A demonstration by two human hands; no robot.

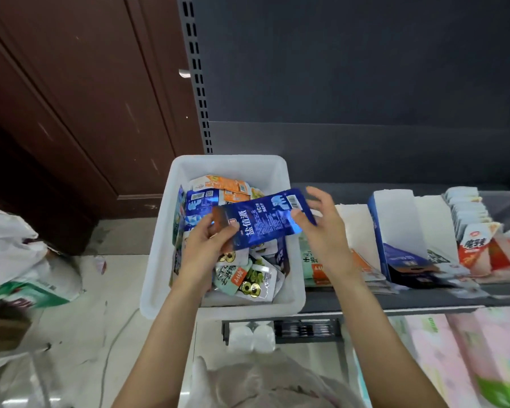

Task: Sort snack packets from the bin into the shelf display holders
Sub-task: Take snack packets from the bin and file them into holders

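Both hands — left hand (211, 241) and right hand (321, 228) — pinched one blue packet (262, 222) above the bin (171, 260), many packets remaining inside, the blue holder (395, 231) partly stocked.

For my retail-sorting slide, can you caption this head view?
Both hands, left and right, hold a blue snack packet above the white bin beside shelf display holders.

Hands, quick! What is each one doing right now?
Left hand: pinches one end of the blue packet above the bin.
Right hand: pinches the packet's other end.
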